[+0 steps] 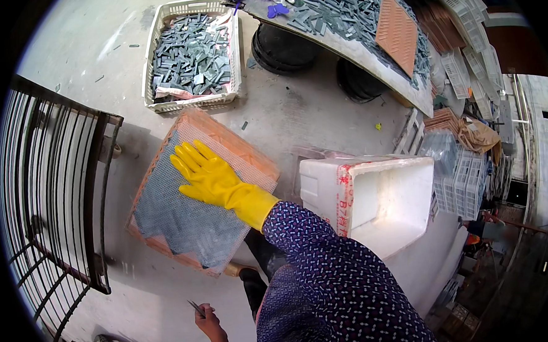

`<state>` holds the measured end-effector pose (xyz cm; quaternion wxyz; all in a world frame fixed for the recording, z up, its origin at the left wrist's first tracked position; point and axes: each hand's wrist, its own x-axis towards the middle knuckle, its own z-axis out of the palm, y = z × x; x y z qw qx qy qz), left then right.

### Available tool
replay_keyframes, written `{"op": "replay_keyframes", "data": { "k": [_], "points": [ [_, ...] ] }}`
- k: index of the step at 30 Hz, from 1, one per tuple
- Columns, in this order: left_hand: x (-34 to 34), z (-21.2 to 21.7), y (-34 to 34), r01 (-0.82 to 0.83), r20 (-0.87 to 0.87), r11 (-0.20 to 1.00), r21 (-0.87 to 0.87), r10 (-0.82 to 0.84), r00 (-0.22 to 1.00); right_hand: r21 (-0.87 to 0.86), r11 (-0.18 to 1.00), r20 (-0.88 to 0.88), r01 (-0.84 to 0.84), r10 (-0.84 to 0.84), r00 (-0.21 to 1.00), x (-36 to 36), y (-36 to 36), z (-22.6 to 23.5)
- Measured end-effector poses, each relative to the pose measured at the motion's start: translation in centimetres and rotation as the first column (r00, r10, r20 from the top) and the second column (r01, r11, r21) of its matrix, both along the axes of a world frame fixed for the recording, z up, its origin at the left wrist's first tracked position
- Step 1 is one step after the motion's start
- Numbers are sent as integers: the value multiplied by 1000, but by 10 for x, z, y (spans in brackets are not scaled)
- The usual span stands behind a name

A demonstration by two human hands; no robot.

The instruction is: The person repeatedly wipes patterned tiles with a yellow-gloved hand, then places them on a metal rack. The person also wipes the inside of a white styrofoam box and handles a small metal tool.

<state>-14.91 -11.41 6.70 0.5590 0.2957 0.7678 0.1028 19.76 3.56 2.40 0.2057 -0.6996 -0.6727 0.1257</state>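
My right hand (209, 174), in a yellow rubber glove, lies flat with its fingers spread on a sheet of white mesh (230, 220). Under the mesh is a layer of grey tile pieces (170, 204), set on an orange tray (248, 150) that seems to top a stack. Lower down, my bare left hand (209, 322) is closed around a thin, dark, pointed tool (195, 307) resembling tweezers. It is held beside my leg, apart from the tray.
A cream plastic crate (148, 84) full of grey tile strips stands beyond the tray. Far right, a table (342, 46) bears more strips and an orange ribbed tray (397, 31). A white foam box (324, 184) lies right of me, a metal rack (96, 199) left.
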Motion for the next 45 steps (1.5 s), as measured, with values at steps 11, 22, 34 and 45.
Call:
{"op": "replay_keyframes", "data": {
  "k": [11, 22, 34, 45],
  "points": [
    [-12, -7, 5, -45, 50, 999, -23, 46, 998, -38, 927, -78, -373, 370, 926, -83, -21, -7],
    [-19, -8, -3, -61, 17, 997, -39, 61, 998, -59, 992, 66, -107, 111, 992, -8, 20, -6],
    [-5, 2, 31, 115, -89, 993, -33, -118, 989, 181, 968, -17, -172, 178, 984, -46, 39, -9],
    [13, 13, 62, 459, 3, 888, 28, -459, 888, 102, 959, 8, 266, -268, 963, -25, -70, 17]
  ]
}}
